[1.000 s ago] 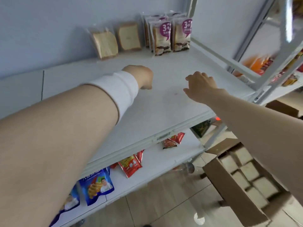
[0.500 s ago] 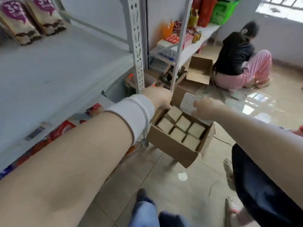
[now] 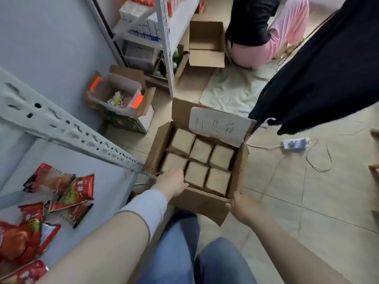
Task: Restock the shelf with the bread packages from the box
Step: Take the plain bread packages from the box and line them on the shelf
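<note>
Reaching into the box (image 3: 201, 203) on the floor, the left grip (image 3: 172, 183) rests on the near-left bread pack (image 3: 173, 163); closure cannot be determined. The right grip (image 3: 244, 208) clasps the box's near-right corner. Six packs show in the box, so most restocking is judged outstanding.

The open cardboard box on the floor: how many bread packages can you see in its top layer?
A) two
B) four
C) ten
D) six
D: inside the box, the bread packages lie in two rows of three, which makes six showing on top.
</note>
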Demonstrator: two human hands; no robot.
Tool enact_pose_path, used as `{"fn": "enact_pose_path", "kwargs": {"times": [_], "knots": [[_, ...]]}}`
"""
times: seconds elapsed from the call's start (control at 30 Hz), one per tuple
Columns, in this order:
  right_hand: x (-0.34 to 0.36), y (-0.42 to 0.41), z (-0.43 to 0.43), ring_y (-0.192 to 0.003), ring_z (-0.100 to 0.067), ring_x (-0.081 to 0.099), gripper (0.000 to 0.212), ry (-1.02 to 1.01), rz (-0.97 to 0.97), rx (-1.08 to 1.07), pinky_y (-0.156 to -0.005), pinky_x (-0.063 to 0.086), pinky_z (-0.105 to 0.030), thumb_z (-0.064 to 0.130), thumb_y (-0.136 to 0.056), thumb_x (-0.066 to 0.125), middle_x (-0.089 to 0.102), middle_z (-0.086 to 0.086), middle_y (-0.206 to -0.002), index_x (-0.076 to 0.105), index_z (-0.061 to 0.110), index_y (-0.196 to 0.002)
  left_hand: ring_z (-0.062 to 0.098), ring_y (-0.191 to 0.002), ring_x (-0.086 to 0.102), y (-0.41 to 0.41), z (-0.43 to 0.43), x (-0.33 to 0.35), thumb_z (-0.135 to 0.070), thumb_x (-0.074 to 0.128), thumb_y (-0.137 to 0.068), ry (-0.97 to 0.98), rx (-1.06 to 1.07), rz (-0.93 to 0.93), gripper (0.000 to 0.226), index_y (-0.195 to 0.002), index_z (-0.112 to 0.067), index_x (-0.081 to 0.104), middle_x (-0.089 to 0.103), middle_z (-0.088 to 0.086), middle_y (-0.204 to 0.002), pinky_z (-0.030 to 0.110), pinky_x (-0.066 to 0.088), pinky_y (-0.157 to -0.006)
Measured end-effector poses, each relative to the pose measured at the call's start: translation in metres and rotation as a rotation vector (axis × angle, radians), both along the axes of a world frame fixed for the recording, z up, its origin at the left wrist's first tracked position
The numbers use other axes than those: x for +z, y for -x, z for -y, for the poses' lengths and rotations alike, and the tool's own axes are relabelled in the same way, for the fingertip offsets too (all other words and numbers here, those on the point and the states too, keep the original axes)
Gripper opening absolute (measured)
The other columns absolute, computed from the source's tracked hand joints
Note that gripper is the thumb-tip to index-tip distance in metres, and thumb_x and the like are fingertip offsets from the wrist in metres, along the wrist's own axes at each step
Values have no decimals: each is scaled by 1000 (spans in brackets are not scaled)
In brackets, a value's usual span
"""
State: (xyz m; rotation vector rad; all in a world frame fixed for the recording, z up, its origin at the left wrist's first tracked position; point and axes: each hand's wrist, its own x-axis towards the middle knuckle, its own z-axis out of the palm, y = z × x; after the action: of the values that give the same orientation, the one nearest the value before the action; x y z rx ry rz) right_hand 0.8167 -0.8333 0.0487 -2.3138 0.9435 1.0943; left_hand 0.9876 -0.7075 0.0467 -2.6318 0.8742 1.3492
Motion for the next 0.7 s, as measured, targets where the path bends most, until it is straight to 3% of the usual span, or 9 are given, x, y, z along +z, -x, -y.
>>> {"fn": "enact_pose_path", "kwargs": {"times": [0.13, 0.27, 0.37, 0.57, 0.7], "knots": [[-73, -33, -4, -120, -28, 49, 52, -152, 55, -212, -96, 42, -33, 46, -93, 43, 51, -12, -132, 42, 11, -131, 33, -123, 44, -42, 26, -73, -36, 52, -90, 25, 170, -23, 53, -135, -11, 36, 42, 15, -137, 42, 38, -99], [-172, -94, -16, -122, -22, 49, 54, -315, 179, -503, -101, 40, -30, 45, -89, 52, 53, -7, -132, 44, 14, -133, 34, -132, 33, -95, 65, -167, -29, 56, -89, 182, 299, 104, 66, -142, -9, 21, 28, 18, -145, 41, 29, -107], [-234, -133, -32, -121, -19, 49, 59, -406, 246, -648, -100, 38, -28, 45, -86, 58, 53, -4, -132, 42, 15, -134, 34, -131, 32, -120, 86, -222, -29, 59, -86, 284, 379, 208, 73, -143, -10, 18, 30, 19, -143, 42, 29, -109], [-281, -167, -60, -120, -24, 50, 77, -456, 218, -817, -98, 44, -32, 49, -75, 68, 53, -9, -130, 39, 8, -133, 30, -124, 42, -128, 85, -260, -22, 73, -77, 496, 570, 237, 78, -138, -8, 27, 43, 15, -133, 40, 36, -105], [-286, -174, -59, -116, -24, 54, 76, -460, 161, -878, -93, 45, -30, 53, -69, 72, 58, -7, -125, 48, 10, -127, 25, -114, 50, -138, 87, -261, -25, 78, -68, 499, 618, 189, 78, -132, -12, 35, 50, 11, -124, 37, 43, -98]]}}
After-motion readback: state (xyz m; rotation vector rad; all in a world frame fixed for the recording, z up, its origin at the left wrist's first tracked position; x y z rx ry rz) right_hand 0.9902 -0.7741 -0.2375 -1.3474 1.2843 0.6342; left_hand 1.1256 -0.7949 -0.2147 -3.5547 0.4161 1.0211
